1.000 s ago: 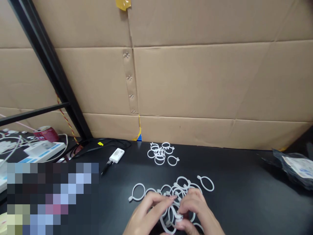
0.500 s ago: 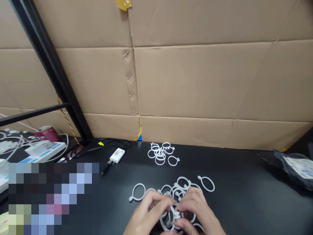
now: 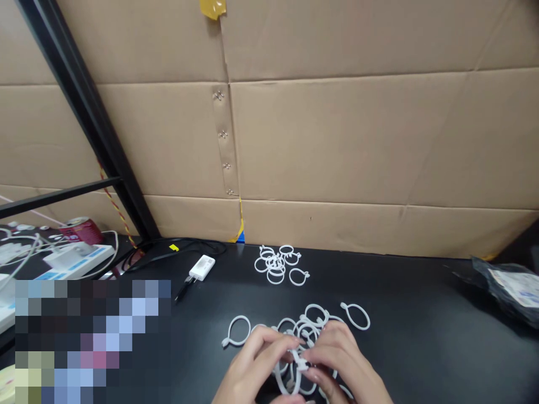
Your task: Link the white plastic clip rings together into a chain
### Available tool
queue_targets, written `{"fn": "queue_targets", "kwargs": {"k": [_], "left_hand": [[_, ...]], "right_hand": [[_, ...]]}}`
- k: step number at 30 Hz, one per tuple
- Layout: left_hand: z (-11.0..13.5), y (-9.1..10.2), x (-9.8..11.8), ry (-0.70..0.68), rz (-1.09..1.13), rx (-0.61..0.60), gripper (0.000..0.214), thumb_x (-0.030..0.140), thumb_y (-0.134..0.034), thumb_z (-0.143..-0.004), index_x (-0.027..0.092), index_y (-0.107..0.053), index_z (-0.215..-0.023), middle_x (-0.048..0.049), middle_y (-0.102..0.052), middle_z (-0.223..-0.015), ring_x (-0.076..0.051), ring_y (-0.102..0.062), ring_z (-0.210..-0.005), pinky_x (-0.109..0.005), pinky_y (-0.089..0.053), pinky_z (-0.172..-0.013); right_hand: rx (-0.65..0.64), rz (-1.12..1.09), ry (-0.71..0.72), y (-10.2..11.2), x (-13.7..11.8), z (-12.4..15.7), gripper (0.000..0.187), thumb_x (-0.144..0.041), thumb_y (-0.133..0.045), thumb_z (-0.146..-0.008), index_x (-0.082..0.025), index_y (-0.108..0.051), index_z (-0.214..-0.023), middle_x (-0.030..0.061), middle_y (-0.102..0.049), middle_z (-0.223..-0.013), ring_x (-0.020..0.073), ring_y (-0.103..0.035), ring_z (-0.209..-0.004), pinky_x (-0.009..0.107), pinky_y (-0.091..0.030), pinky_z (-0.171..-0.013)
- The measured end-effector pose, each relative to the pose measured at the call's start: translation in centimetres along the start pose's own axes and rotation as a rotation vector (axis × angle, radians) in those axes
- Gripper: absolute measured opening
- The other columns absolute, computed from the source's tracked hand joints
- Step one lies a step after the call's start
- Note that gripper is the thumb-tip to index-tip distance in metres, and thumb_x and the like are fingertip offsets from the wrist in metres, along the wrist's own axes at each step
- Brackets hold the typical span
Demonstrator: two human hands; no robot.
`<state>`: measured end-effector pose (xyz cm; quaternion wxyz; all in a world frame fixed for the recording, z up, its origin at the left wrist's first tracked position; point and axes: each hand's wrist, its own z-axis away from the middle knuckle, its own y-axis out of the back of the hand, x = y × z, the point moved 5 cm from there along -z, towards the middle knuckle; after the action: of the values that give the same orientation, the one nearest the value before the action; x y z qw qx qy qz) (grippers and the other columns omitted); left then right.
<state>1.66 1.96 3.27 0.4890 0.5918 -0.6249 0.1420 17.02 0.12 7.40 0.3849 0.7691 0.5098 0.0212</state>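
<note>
Both my hands meet low in the middle of the black table [image 3: 421, 336]. My left hand [image 3: 256, 367] and my right hand [image 3: 341, 362] pinch one white plastic ring [image 3: 297, 370] between their fingertips, held just above a loose heap of white rings [image 3: 314, 322]. A single ring [image 3: 236, 331] lies left of the heap and another ring [image 3: 357, 316] lies to its right. Farther back sits a smaller cluster of rings [image 3: 278, 264].
A cardboard wall [image 3: 337, 140] closes off the back of the table. A white adapter [image 3: 201, 267] with a black cable lies left of centre. A power strip [image 3: 71, 255] and a red can [image 3: 80, 229] stand far left, a black plastic bag [image 3: 505, 289] far right.
The ring between my fingertips has been turned and lifted slightly; both hands stay in the same spot over the heap.
</note>
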Motion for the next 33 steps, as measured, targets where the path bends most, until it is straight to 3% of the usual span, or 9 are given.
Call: {"fn": "queue_targets", "kwargs": {"k": [8, 23, 33], "left_hand": [[-0.3, 0.1, -0.4, -0.038, 0.016, -0.085, 0.046, 0.051, -0.057, -0.085, 0.035, -0.048, -0.127, -0.0037, -0.055, -0.104, -0.018, -0.060, -0.094, -0.025, -0.047, -0.084], [-0.2, 0.4, -0.5, -0.049, -0.038, -0.077, 0.051, 0.038, -0.063, -0.085, 0.036, -0.042, -0.132, -0.0034, -0.054, -0.117, -0.019, -0.057, -0.104, -0.027, -0.045, -0.092], [-0.2, 0.3, -0.2, -0.076, -0.008, -0.088, 0.046, 0.047, -0.055, -0.087, 0.034, -0.046, -0.131, -0.0067, -0.055, -0.115, -0.021, -0.057, -0.105, -0.031, -0.046, -0.091]], "right_hand": [[0.021, -0.004, -0.057, 0.6, 0.0, -0.2, 0.006, -0.019, -0.053, -0.090, -0.021, -0.057, -0.095, 0.0043, -0.062, -0.073, 0.0192, -0.059, -0.068, 0.033, -0.055, -0.062], [0.104, 0.039, 0.002, 1.1, -0.3, -0.5, 0.004, -0.020, -0.056, -0.088, -0.019, -0.059, -0.091, 0.0036, -0.063, -0.070, 0.0181, -0.058, -0.064, 0.033, -0.055, -0.063], [0.129, -0.022, -0.012, 1.3, -0.3, -0.4, 0.010, -0.028, -0.057, -0.089, -0.019, -0.060, -0.091, 0.0033, -0.061, -0.068, 0.0174, -0.057, -0.063, 0.030, -0.054, -0.058]]}}
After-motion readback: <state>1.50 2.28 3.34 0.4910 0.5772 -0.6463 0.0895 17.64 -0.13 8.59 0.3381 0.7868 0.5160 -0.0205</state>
